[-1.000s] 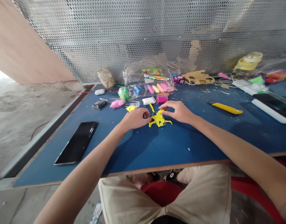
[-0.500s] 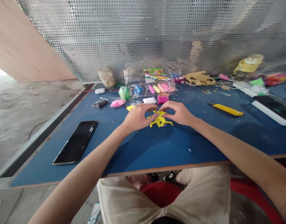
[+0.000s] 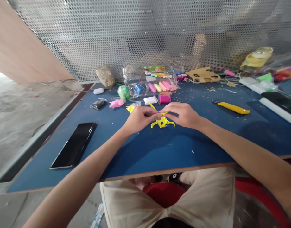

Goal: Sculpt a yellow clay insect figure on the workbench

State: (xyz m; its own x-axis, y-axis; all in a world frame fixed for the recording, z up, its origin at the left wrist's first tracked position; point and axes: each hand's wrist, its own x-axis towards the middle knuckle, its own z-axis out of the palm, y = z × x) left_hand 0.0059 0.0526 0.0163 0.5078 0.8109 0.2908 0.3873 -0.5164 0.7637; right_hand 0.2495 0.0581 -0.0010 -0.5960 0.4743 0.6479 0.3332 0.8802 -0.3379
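Observation:
A yellow clay figure (image 3: 162, 123) with a small hole in its middle and curved arms lies on the blue table. Just behind it, my left hand (image 3: 141, 118) and my right hand (image 3: 183, 114) meet, fingertips pressed together around a thin yellow clay strip (image 3: 163, 113). Part of the strip is covered by the fingers. Another yellow piece (image 3: 152, 106) sticks out behind my left fingers. A yellow packet (image 3: 131, 108) lies beyond my left hand.
A phone (image 3: 74, 145) lies at the left. The yellow cutter (image 3: 234, 108) is on the right. Clay packets (image 3: 117, 103), a plastic bag (image 3: 157, 76), a cardboard piece (image 3: 202, 75) and a bottle (image 3: 256, 60) stand or lie toward the mesh panel (image 3: 107, 34).
My hands have closed in toward each other, with fingertips now around the yellow strip. More of the yellow figure's front shows. The whole view has shifted slightly.

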